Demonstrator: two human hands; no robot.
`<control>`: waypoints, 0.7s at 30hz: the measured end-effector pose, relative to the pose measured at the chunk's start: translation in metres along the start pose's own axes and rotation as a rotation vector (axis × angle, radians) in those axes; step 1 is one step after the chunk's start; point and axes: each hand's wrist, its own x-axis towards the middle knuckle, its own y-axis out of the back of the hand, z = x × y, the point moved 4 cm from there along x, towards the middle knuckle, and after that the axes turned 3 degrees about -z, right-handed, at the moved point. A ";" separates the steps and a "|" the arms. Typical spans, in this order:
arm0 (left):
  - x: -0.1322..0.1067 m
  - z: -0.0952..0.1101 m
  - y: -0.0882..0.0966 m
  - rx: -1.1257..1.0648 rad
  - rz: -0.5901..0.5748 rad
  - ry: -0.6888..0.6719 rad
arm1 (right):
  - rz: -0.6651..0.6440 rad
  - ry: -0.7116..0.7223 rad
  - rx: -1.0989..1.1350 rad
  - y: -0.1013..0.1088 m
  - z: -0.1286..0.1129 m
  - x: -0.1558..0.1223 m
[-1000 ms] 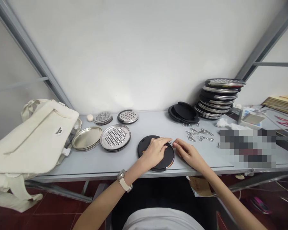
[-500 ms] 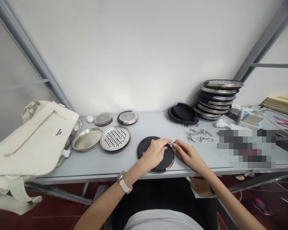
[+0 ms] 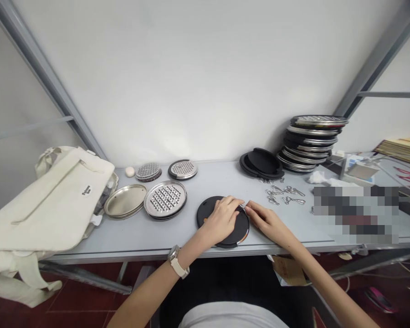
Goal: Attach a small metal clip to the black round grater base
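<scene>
A black round disc with an orange mark lies near the table's front edge. My left hand rests across it and steadies it, fingers stretched to its upper right rim and thumb bent beneath them. At that rim my right hand pinches a small metal wire clip, mostly hidden by the fingertips. The two hands' fingertips are close together there. Several loose wire clips lie beyond my right hand. Left of the disc is a round metal grater plate atop others.
Plain metal discs and smaller round graters lie left. Black round holders and a tall stack of graters stand at the back right. A cream bag covers the left end; a blurred patch is at right.
My right fingers have shifted slightly at the disc's rim, and the clip there shows a little differently. The whole view has moved slightly. Both hands stay at the disc.
</scene>
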 end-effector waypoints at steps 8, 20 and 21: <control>0.001 0.001 0.000 -0.007 -0.008 0.000 | 0.021 -0.041 0.029 -0.001 0.007 -0.002; 0.001 0.003 0.001 -0.003 -0.036 -0.003 | -0.009 -0.004 -0.024 0.000 0.000 -0.002; 0.001 0.003 0.001 -0.004 -0.035 -0.004 | -0.006 -0.002 -0.024 0.001 -0.001 -0.002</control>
